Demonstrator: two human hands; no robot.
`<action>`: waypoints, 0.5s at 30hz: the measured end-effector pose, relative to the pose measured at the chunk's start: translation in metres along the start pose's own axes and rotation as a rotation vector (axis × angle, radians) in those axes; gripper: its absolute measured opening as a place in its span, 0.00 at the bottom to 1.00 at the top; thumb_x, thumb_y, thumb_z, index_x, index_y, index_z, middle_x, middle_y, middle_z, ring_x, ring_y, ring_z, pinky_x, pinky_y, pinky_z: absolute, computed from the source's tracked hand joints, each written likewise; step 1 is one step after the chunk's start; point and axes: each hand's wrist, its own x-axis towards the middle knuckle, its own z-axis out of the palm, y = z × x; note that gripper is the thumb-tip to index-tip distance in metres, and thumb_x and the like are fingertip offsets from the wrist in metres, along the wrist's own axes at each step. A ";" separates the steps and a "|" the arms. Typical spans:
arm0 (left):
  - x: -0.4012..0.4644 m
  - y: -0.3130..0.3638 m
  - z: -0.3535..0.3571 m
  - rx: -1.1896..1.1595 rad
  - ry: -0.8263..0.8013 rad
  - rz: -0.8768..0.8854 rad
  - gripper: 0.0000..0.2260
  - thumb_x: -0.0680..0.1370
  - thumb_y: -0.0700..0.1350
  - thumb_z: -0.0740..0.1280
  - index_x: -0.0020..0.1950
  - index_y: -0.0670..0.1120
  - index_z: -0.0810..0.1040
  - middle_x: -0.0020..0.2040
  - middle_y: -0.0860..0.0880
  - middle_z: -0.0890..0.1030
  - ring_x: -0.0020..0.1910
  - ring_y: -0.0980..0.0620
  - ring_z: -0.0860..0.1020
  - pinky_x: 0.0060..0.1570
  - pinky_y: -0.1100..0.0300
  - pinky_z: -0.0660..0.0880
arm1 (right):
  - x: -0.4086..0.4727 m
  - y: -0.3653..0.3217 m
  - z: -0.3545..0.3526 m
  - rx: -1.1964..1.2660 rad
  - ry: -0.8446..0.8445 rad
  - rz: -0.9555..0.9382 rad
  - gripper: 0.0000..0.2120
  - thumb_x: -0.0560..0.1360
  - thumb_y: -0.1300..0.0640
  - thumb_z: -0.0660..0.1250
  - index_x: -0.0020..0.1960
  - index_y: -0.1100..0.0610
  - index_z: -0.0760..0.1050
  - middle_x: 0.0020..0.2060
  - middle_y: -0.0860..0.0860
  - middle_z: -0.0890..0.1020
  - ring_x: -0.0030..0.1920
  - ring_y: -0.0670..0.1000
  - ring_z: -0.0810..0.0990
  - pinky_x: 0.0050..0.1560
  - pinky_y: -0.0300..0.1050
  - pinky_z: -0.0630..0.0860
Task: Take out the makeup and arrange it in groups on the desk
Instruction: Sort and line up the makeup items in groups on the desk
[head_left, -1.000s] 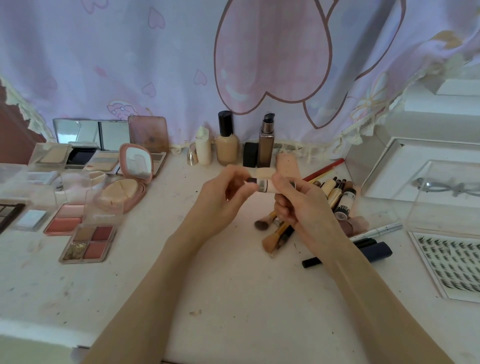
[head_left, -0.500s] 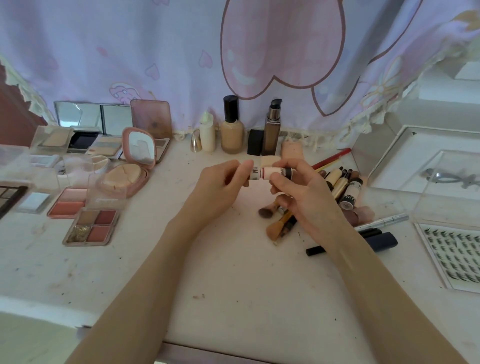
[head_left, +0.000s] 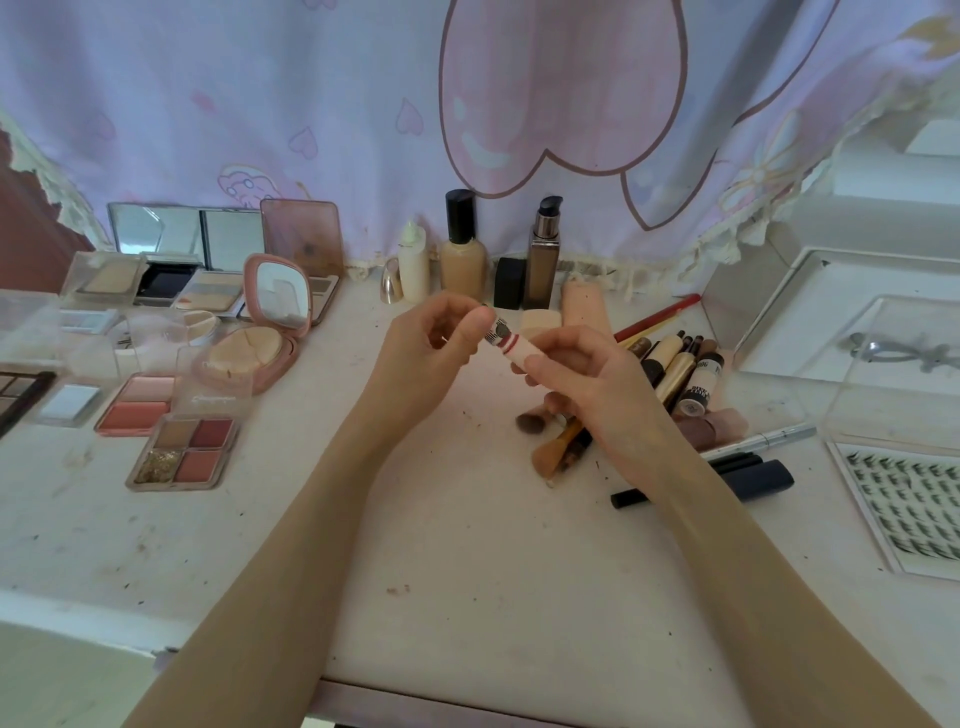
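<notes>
Two bare forearms reach over a white bench (head_left: 467, 545). Above its middle, the left hand (head_left: 431, 358) pinches one end of a small pink tube (head_left: 506, 345) and the right hand (head_left: 587, 384) grips the other. Beyond lie brushes (head_left: 558, 447), palettes (head_left: 182, 449) and bottles (head_left: 464, 249) in groups. Best to keep both grips firm, then set the tube beside similar tubes.

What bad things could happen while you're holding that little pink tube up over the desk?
The pink tube is pinched only at its ends by the left hand and right hand, above the desk. If it slips, it may drop onto the brushes below and scatter them. The right forearm lies close to the dark pens, so pulling back could roll them out of their group. Reaching back might also tip the tall bottles.
</notes>
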 end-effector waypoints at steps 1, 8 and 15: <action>0.000 -0.001 0.000 0.000 0.029 -0.007 0.04 0.78 0.45 0.63 0.44 0.52 0.75 0.36 0.57 0.76 0.34 0.67 0.73 0.38 0.74 0.70 | -0.001 0.000 0.003 -0.123 0.004 -0.063 0.07 0.74 0.61 0.68 0.51 0.54 0.74 0.45 0.48 0.82 0.39 0.39 0.79 0.37 0.32 0.74; 0.001 0.001 -0.004 -0.097 0.018 0.019 0.09 0.78 0.41 0.63 0.57 0.48 0.78 0.47 0.57 0.79 0.42 0.70 0.75 0.43 0.74 0.71 | -0.003 0.002 0.013 -0.593 0.021 -0.267 0.12 0.76 0.57 0.66 0.59 0.54 0.76 0.44 0.41 0.76 0.42 0.37 0.74 0.43 0.26 0.68; -0.001 0.004 -0.008 -0.164 0.020 0.049 0.11 0.79 0.37 0.61 0.59 0.47 0.76 0.47 0.52 0.79 0.38 0.69 0.74 0.42 0.74 0.69 | -0.002 0.003 0.019 -0.575 0.001 -0.253 0.12 0.77 0.57 0.63 0.60 0.54 0.75 0.45 0.41 0.75 0.45 0.41 0.74 0.48 0.33 0.71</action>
